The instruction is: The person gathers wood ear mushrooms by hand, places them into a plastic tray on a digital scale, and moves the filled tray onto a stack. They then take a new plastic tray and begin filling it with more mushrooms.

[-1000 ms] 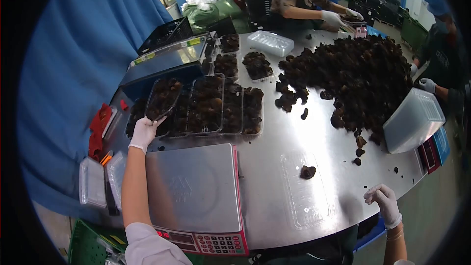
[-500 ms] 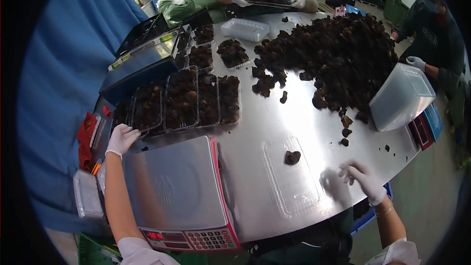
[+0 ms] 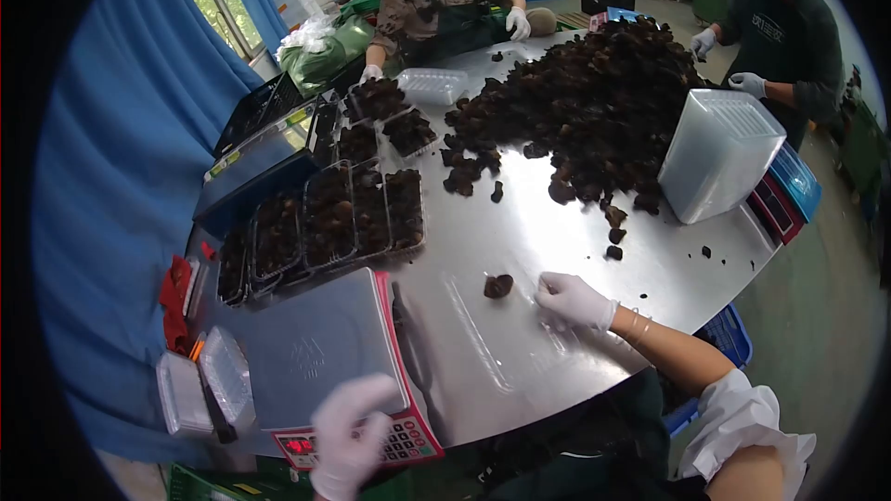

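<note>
My left hand (image 3: 357, 431), in a white glove and slightly blurred, hovers over the keypad of the red-edged weighing scale (image 3: 320, 348). Its thumb and forefinger are apart, with nothing between them. On the steel table, my gloved right hand (image 3: 575, 301) has curled, closed fingers at the right edge of a clear plastic lid (image 3: 478, 334). Whatever those fingers pinch is hidden. One dark, wrinkled piece of wood ear mushroom (image 3: 498, 287) lies within the lid's outline, left of my right hand. The scale's plate carries nothing.
Filled clear trays (image 3: 329, 213) stand beyond the scale. A large mushroom heap (image 3: 575, 102) covers the far table. Stacked clear trays (image 3: 719, 158) stand at right. Two co-workers are across the table; one's gloved hand (image 3: 371, 74) is at a filled tray (image 3: 376, 99).
My left hand has moved from the filled trays back over the scale's keypad. My right hand has moved left to the lid, its fingers closing. The view has shifted; a co-worker's hand has reached a filled tray.
</note>
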The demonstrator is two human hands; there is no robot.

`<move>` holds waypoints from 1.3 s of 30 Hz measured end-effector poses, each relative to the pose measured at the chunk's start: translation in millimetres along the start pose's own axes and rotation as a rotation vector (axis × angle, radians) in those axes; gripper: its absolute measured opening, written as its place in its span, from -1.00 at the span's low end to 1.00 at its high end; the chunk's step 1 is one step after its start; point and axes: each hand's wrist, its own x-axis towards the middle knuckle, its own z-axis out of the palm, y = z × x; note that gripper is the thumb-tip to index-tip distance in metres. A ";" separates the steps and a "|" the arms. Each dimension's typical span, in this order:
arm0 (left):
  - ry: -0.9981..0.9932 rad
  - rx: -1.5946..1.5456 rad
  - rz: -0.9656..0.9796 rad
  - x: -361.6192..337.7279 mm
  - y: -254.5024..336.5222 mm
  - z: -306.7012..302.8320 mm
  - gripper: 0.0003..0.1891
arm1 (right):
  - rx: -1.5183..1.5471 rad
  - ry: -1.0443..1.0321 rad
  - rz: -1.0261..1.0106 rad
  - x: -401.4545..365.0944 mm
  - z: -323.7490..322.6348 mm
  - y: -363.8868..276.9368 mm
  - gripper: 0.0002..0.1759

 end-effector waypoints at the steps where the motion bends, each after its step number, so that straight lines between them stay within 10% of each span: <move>1: -0.022 -0.084 0.052 -12.9 6.1 21.9 -0.65 | 0.000 0.008 -0.045 6.6 2.2 0.6 -0.70; 9: -0.436 -0.358 -0.127 -46.9 14.9 127.4 -0.67 | -0.123 0.005 -0.527 27.6 72.6 -83.8 -0.72; 17: -0.366 -0.120 -0.093 -32.4 -0.3 178.7 -0.72 | -0.225 -0.211 -0.311 34.9 158.0 -92.3 -0.57; 21: -0.228 -0.249 -0.162 -22.7 -3.8 191.0 -0.74 | -0.071 -0.066 -0.522 24.6 107.5 -45.2 -0.59; 24: -0.180 -0.250 -0.213 -7.3 -2.3 202.5 -0.73 | -0.732 0.354 -0.711 11.6 57.8 32.5 -0.37; 32: -0.075 -0.215 -0.156 60.8 -4.8 229.4 -0.78 | -0.858 0.719 0.145 -143.4 -113.9 104.3 -0.21; 35: -0.060 -0.205 -0.137 84.1 -14.3 242.5 -0.78 | -1.220 0.856 -0.010 -157.0 -149.9 109.6 -0.42; 39: -0.097 -0.196 -0.148 104.6 -18.3 253.1 -0.78 | -0.791 0.569 -0.455 -82.2 -159.7 59.2 -0.53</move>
